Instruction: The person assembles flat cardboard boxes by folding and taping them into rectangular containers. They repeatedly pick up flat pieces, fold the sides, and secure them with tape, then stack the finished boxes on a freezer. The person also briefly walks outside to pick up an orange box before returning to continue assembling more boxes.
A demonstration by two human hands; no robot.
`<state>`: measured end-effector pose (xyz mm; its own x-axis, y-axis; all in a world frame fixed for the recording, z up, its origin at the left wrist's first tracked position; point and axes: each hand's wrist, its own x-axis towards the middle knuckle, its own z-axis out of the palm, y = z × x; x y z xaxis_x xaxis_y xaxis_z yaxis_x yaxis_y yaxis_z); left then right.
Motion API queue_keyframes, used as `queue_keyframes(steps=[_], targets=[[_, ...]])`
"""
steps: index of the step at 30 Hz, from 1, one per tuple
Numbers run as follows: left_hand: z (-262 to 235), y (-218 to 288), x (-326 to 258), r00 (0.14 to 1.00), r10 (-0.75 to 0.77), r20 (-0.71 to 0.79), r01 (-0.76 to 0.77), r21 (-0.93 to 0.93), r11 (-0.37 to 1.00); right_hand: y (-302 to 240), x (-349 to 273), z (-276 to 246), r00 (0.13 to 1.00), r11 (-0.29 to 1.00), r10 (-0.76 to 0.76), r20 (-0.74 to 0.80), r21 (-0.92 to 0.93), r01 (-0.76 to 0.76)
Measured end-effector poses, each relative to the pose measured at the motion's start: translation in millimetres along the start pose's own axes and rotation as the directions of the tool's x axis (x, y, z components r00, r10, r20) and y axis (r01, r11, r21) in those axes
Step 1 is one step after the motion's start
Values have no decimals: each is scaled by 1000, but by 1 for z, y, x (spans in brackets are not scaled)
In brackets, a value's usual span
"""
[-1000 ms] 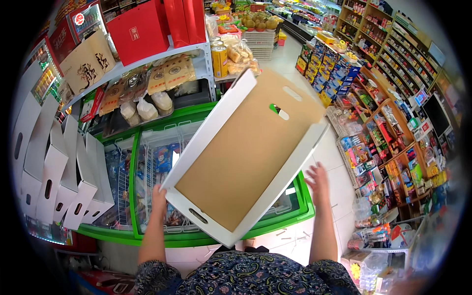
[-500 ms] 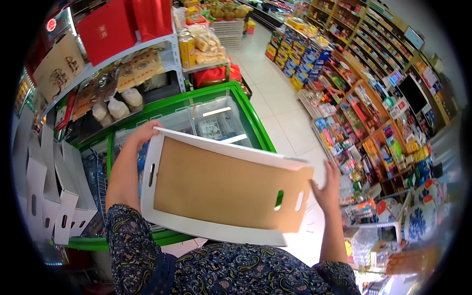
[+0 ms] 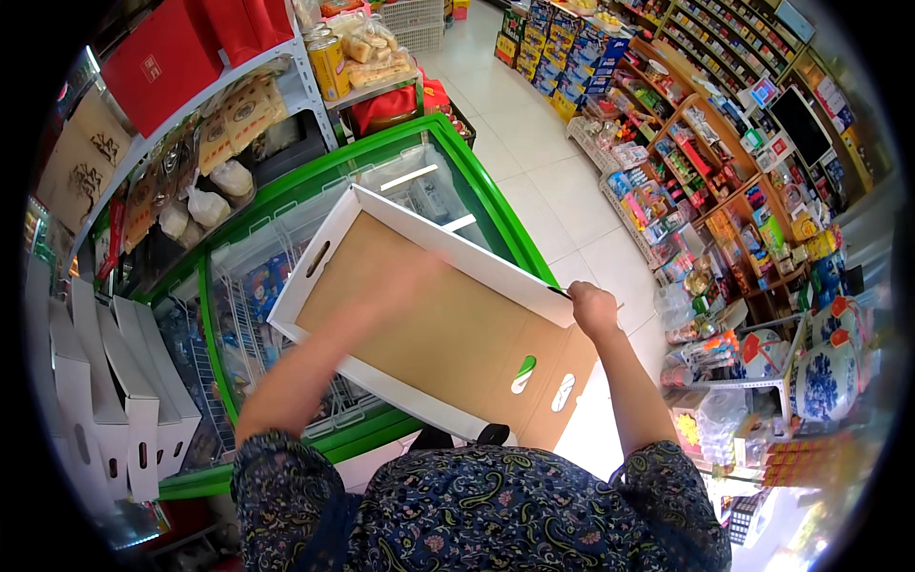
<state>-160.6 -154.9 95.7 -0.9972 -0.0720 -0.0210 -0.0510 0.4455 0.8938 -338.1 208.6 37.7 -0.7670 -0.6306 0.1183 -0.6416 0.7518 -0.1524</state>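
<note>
An open cardboard box [image 3: 429, 310], white outside and brown inside, lies tilted over the green-framed chest freezer [image 3: 510, 224] and reaches back toward my body. Handle slots are cut in its ends, and the right end lies unfolded. Over the box's inside is my left hand [image 3: 405, 286], smeared by motion, so its fingers cannot be read. At the box's far right corner my right hand [image 3: 593, 310] is closed, with a thin dark piece [image 3: 559, 293] sticking out of it; its kind is unclear.
Several white boxes [image 3: 129, 381] with handle slots stand upright at the left. A shelf with red gift bags [image 3: 162, 67] and wrapped goods rises behind the freezer. Stocked shelves [image 3: 715, 181] and blue-and-white jars [image 3: 824, 386] line the right, across the tiled floor [image 3: 519, 143].
My left hand has left the box's left end and moved over its inside. The right hand has closed at the far right corner. The box has turned clockwise, its left end swinging up.
</note>
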Motion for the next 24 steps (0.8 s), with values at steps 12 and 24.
queue_keyframes(steps=[12, 24], targets=[[152, -12, -146, 910, -19, 414, -301, 693, 655, 70, -111, -14, 887, 892, 452, 93, -41, -450], [139, -2, -71, 957, -20, 288, -206, 730, 651, -68, -129, -18, 971, 706, -167, 173, 708, -5]])
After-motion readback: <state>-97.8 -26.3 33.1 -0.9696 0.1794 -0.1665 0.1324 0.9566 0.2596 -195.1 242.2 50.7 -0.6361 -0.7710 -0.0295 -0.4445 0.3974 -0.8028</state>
